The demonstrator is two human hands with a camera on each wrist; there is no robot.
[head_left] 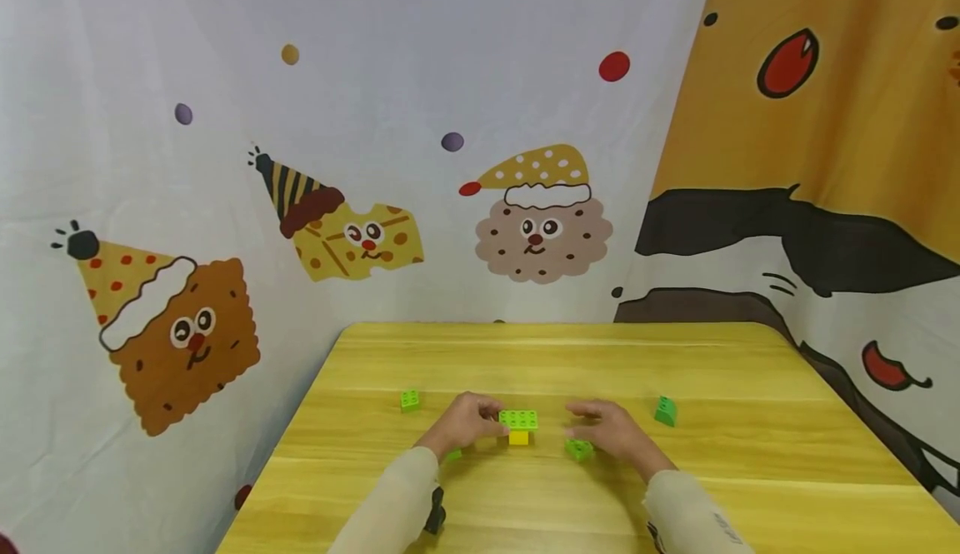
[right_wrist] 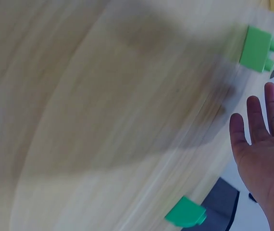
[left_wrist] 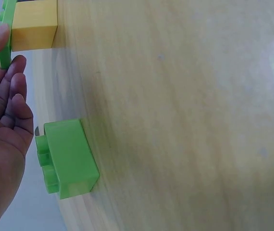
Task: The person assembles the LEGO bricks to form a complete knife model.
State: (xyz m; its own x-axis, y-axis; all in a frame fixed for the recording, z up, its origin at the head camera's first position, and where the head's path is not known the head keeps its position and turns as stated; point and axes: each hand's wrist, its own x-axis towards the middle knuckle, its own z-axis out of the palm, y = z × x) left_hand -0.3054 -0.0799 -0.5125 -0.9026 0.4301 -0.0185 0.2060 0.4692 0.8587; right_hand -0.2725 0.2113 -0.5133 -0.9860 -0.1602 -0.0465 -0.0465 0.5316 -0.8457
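Observation:
My left hand [head_left: 465,422] pinches the end of a flat lime-green building-block plate [head_left: 519,417] between thumb and fingers. That plate sits on top of a yellow block [head_left: 519,437] at the middle of the table. Right of it, my right hand [head_left: 611,432] hovers with spread fingers and holds nothing, as the palm [right_wrist: 269,166] in the right wrist view shows. Beside the right fingers is a small lime-green block [head_left: 578,451] with studs. Another lime-green block [left_wrist: 69,156] stands below the left hand, mostly hidden by the wrist in the head view.
A lime-green block [head_left: 409,401] lies on the wooden table [head_left: 570,362] farther left. To the right of my right hand is a darker green block with a sloped side [head_left: 665,411]. A patterned cloth [head_left: 420,62] hangs behind the table.

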